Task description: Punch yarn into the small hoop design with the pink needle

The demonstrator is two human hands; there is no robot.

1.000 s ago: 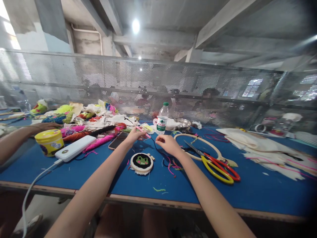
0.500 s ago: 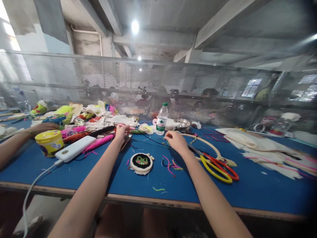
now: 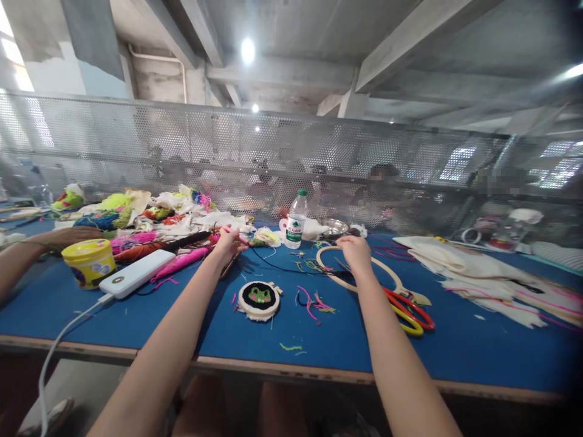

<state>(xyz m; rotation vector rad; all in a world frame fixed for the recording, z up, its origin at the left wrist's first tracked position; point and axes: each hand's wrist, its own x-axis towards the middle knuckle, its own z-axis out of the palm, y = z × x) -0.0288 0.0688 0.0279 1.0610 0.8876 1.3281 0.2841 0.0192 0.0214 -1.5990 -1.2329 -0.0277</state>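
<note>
My left hand [image 3: 229, 246] is closed around a slim pink pen-like tool [image 3: 245, 241], just above the far middle of the table. A black thread [image 3: 277, 266] trails from near that tool toward the right. My right hand [image 3: 356, 252] is pinched closed over a wooden embroidery hoop [image 3: 323, 267]; whatever sits between its fingertips is too small to make out. Its wrist partly hides scissors with red and yellow handles [image 3: 416, 312]. Between my forearms lies a small round hooped piece [image 3: 259, 300], a green frog on black.
Coloured yarn and cloth scraps [image 3: 155, 215] are heaped at the left, behind a yellow tub [image 3: 90, 264] and a white power bank [image 3: 136, 273]. A water bottle [image 3: 295, 221] stands mid-back near a metal bowl [image 3: 334, 227]. Folded cream cloth [image 3: 460, 261] lies right. Another person's arm [image 3: 31, 255] reaches in left.
My right hand has moved to the right, from near the bottle to over the hoop, now covering part of the scissors. The black thread stretches longer across the table. My left hand stays nearly in place.
</note>
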